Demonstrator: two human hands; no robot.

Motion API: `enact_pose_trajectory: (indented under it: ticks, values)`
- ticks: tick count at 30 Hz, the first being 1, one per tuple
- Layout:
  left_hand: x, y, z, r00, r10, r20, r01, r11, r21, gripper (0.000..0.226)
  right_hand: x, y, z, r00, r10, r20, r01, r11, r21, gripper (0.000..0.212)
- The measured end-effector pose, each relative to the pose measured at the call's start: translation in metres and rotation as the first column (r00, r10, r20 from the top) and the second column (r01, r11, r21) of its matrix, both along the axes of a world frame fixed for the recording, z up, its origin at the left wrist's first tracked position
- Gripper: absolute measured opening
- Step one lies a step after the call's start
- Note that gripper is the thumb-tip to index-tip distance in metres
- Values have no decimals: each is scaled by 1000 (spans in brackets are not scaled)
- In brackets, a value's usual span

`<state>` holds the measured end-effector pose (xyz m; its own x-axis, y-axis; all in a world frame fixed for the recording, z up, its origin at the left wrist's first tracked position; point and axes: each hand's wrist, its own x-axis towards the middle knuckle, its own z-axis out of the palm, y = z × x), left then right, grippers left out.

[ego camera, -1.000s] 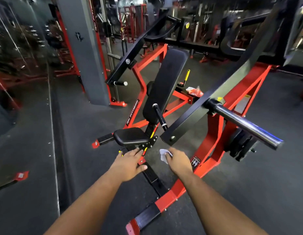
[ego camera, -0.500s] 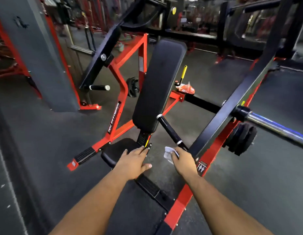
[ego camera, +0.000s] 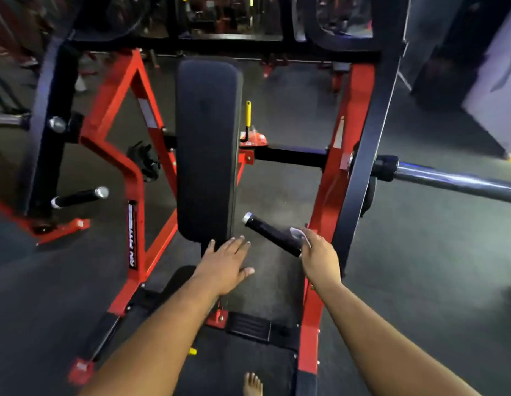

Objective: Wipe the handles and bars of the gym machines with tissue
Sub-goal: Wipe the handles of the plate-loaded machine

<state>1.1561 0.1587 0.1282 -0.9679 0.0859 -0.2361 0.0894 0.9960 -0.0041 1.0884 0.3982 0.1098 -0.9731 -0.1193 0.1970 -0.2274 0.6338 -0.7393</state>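
Observation:
A red and black press machine stands in front of me, its black back pad (ego camera: 207, 150) upright in the middle. The right black handle (ego camera: 270, 232) with a silver end cap sticks out from the right lever arm. My right hand (ego camera: 320, 257) holds a white tissue (ego camera: 298, 234) against the near end of that handle. My left hand (ego camera: 227, 262) is flat with fingers spread, just below the back pad and over the seat. The left handle (ego camera: 80, 197) is untouched at the far left.
A chrome weight bar (ego camera: 454, 182) juts out to the right from the black lever arm (ego camera: 365, 155). The red frame (ego camera: 314, 324) and a black foot plate (ego camera: 250, 327) lie below my arms. A bare foot (ego camera: 252, 384) shows at the bottom. Dark rubber floor surrounds the machine.
I have stepped round to face the machine square on. My right hand with the tissue has come up onto the right handle. My left hand stays flat near the seat.

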Motion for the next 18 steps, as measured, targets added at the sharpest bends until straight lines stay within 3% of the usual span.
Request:
enact_pose_trajectory:
  ticks: [3, 7, 9, 11, 15, 18]
  values:
    - [-42, -11, -3, 996, -92, -10, 91, 994, -56, 72, -26, -16, -21, 997, -62, -52, 66, 995, 81, 42]
    - [-93, -20, -6, 974, -225, 2, 223, 965, -140, 71, -32, -46, -62, 989, 37, 143, -81, 944, 319, 49]
    - [-118, -24, -8, 953, -302, 8, 299, 940, -164, 71, -24, -56, -79, 992, 47, 119, -92, 908, 410, 64]
    - [-139, -27, -10, 929, -367, 36, 368, 914, -172, 70, -23, -51, -87, 998, 24, 61, -49, 892, 450, 65]
    - [-173, -32, -23, 838, -532, 120, 545, 809, -219, 69, -39, -39, -88, 992, -111, 51, 68, 844, 531, 77]
    - [-190, -40, -33, 758, -640, 127, 650, 721, -242, 68, -42, -67, -91, 991, -111, 79, 42, 801, 597, 93]
